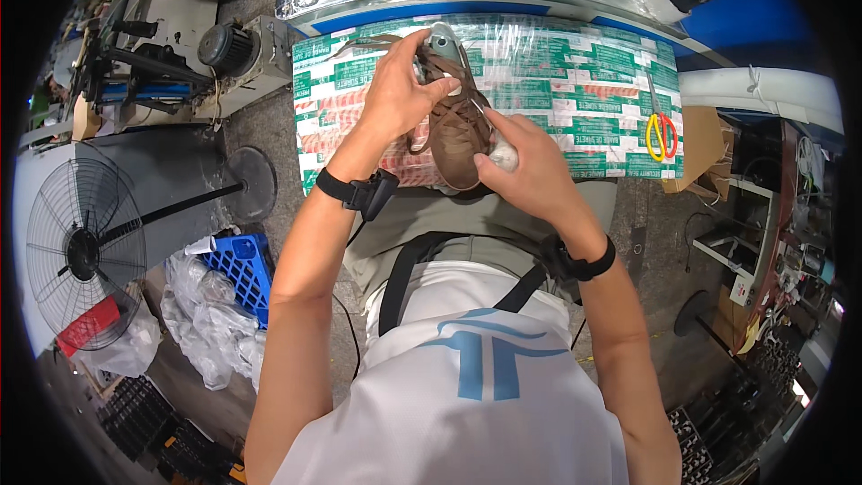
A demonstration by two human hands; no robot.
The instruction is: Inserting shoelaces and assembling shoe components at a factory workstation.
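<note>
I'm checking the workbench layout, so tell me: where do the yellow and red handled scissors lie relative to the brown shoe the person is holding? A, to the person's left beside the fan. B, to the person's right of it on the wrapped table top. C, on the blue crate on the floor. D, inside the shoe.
B: the scissors lie flat on the table top, off to the person's right of the brown shoe, clear of both hands.

Brown shoe (456, 130) between the hands; green, white and red printed table cover (575, 81) beneath; yellow-red scissors (661, 133) to the right.
</note>
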